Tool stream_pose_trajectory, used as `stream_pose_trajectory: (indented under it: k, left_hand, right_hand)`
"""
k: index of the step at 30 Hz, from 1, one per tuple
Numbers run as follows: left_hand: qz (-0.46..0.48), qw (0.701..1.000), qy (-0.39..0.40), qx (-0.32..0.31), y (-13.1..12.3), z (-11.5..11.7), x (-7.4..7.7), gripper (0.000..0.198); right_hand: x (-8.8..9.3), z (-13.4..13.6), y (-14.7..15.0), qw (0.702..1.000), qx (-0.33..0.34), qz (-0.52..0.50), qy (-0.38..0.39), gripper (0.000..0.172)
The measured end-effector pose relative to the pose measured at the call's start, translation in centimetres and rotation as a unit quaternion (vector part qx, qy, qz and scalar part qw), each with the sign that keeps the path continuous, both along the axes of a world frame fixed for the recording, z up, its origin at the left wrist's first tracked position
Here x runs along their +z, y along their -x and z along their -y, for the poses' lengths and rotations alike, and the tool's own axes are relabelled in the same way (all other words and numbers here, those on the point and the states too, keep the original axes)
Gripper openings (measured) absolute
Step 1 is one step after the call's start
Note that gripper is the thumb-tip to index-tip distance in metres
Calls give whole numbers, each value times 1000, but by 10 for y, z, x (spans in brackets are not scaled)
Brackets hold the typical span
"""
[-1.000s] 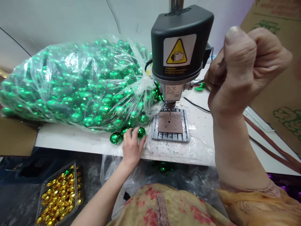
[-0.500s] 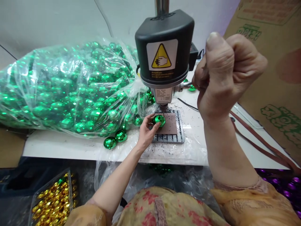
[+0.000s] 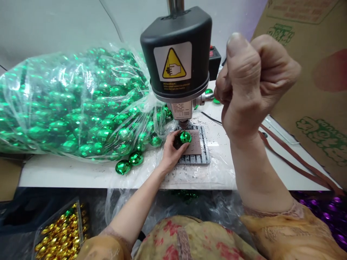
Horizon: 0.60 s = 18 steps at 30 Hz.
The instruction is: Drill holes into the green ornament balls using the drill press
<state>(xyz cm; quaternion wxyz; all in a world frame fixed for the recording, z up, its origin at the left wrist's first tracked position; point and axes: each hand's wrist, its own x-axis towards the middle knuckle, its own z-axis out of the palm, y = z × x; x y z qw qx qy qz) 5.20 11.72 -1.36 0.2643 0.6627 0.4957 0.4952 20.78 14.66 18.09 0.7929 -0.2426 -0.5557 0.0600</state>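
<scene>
Under the chuck of a black drill press (image 3: 176, 54), my left hand (image 3: 173, 150) holds a shiny green faceted ball (image 3: 185, 137) between thumb and fingers. The ball sits on a brownish square pad (image 3: 195, 144) that lies on the machine's grey slotted base (image 3: 206, 155). My right hand (image 3: 252, 79) is raised at the machine's right side, its fingers wrapped round the metal feed lever (image 3: 208, 96); most of the lever is hidden by the hand. Two more green balls (image 3: 129, 162) rest on the table left of my left hand.
A large clear plastic bag (image 3: 73, 104) of green balls fills the table's left. On the right stands a cardboard box (image 3: 311, 94), with a brown strap (image 3: 295, 162) beside it. Gold balls (image 3: 59, 234) in a clear container and purple balls (image 3: 330, 216) lie below table height. Dark shavings dot the tabletop.
The view has shifted slightly, so the machine appears further left. The green ball now stands a little right of where it was over the pad. Both hands keep their grips.
</scene>
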Motion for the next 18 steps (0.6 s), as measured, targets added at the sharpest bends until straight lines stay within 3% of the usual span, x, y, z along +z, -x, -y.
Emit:
stream_pose_trajectory:
  k: [4, 9, 18]
  left_hand:
    - [-21, 999, -5, -24, -3, 2, 4, 47]
    - [-11, 1000, 6, -26, -5, 4, 4, 47]
    - [-13, 1000, -1, -18, -5, 4, 3, 47]
  right_hand:
    - [-5, 7, 2, 999, 12, -17, -27, 52]
    - [-27, 15, 1, 1000, -10, -1, -13, 52]
    - [-40, 10, 3, 994, 36, -27, -104, 52]
